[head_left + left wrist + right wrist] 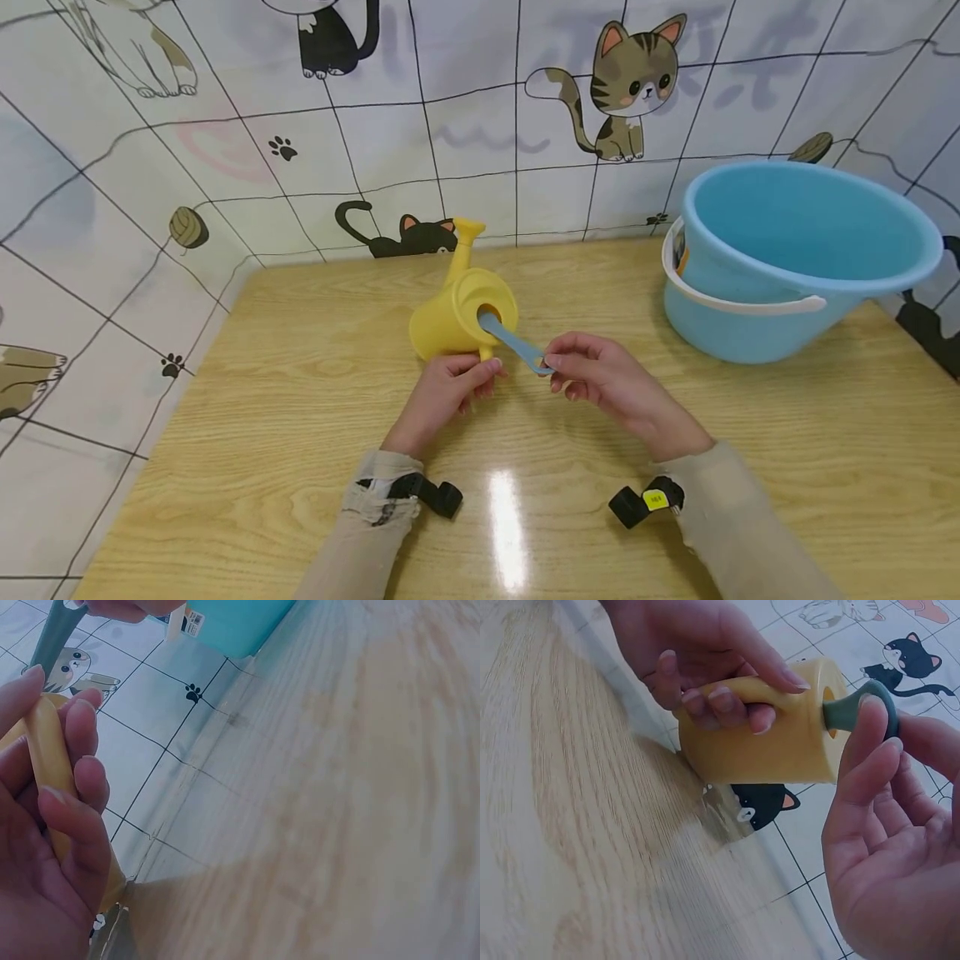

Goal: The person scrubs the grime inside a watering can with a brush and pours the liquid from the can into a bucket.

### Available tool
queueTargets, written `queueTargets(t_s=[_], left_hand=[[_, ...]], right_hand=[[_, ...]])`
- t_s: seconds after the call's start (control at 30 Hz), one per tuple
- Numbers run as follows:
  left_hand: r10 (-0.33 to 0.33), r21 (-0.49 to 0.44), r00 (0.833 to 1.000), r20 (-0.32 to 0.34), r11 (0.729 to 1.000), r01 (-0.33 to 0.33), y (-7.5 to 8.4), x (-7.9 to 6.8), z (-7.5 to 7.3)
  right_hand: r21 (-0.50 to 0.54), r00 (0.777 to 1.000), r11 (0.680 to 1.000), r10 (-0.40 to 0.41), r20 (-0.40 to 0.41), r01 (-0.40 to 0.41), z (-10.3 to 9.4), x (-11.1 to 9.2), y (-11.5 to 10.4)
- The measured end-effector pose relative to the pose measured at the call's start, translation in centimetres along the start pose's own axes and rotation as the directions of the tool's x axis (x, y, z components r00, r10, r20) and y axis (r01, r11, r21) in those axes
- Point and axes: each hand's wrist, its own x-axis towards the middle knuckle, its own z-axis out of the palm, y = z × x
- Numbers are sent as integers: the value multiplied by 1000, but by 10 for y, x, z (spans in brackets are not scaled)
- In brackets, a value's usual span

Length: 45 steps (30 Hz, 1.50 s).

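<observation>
A yellow toy watering can is tilted, its round top opening turned toward the right hand and its spout pointing up and back. My left hand grips the can's handle, fingers curled round it. With thumb and fingers, my right hand pinches the looped end of a slim blue handle. The other end of this handle goes into the can's opening, so whatever head it has is hidden inside. In the right wrist view the blue loop sits between thumb and fingertips.
A large light-blue bucket with a white carrying handle stands at the right on the wood-grain table. Behind and to the left rises a tiled backdrop printed with cartoon cats. Both wrists wear small black cameras.
</observation>
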Motion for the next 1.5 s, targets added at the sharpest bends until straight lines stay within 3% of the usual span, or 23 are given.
queueTargets(t_s=[0.17,0.43,0.67,0.83,0.97,1.13,1.3,1.5], left_hand=[[-6,-11,1000,0,1000,6,0,0,0],[1,-17,1000,6,1000,-1,1,-1,-1],[-2,-21,1000,12,1000,2,0,-1,0],[-6,-14,1000,13,1000,6,0,-1,-1],[-1,-3,1000,14,1000,1,0,-1,-1],[3,3,1000,15,1000,-3,1,-1,-1],[5,-1,1000,15,1000,-5,1,-1,-1],[-10,5,1000,18,1000,9,1,-1,-1]], right_hand=[[-13,999,1000,-2,-52,1,0,0,-3],[83,994,994,-58,-90,66,-3,-3,-9],[143,988,980,-131,-77,141,-1,-6,-13],[156,985,973,-174,0,172,1,-7,-14],[103,981,977,-190,45,185,3,-7,-13],[-59,983,981,-183,2,182,5,-4,-8],[-224,979,955,-203,-29,192,8,-2,-3],[-238,973,946,-229,-5,221,10,-4,-4]])
